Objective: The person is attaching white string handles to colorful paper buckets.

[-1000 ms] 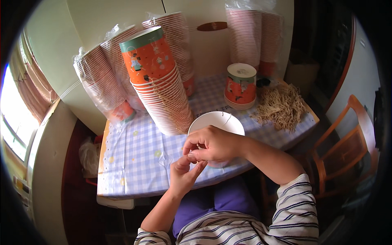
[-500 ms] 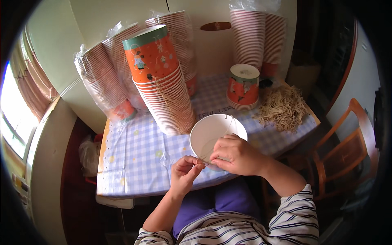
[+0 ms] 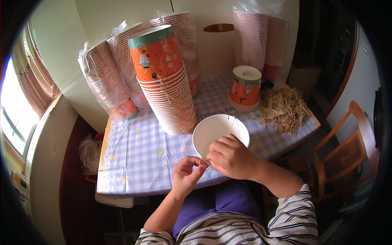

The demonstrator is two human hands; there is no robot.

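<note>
A white-lined paper bucket (image 3: 212, 130) stands mouth up at the table's front edge. My left hand (image 3: 187, 173) pinches a thin tan cord (image 3: 201, 160) at the bucket's near rim. Close against it, my right hand (image 3: 232, 157) has its fingers closed on the same cord, over the bucket's mouth. Another length of cord runs from the far rim down to the right hand. The fingertips of both hands nearly meet, and the detail of the cord between them is too small to make out.
Behind on the left leans a tall stack of orange and green buckets (image 3: 167, 98) with cord handles. Plastic-wrapped stacks (image 3: 102, 77) stand at the back. A short upturned stack (image 3: 244, 92) and a heap of tan cords (image 3: 283, 110) lie right. A wooden chair (image 3: 345, 153) stands beside the checked tablecloth (image 3: 143, 163).
My right hand has turned and moved slightly in, its fingers more curled toward the left fingertips. The whole view has shifted a little to the right.
</note>
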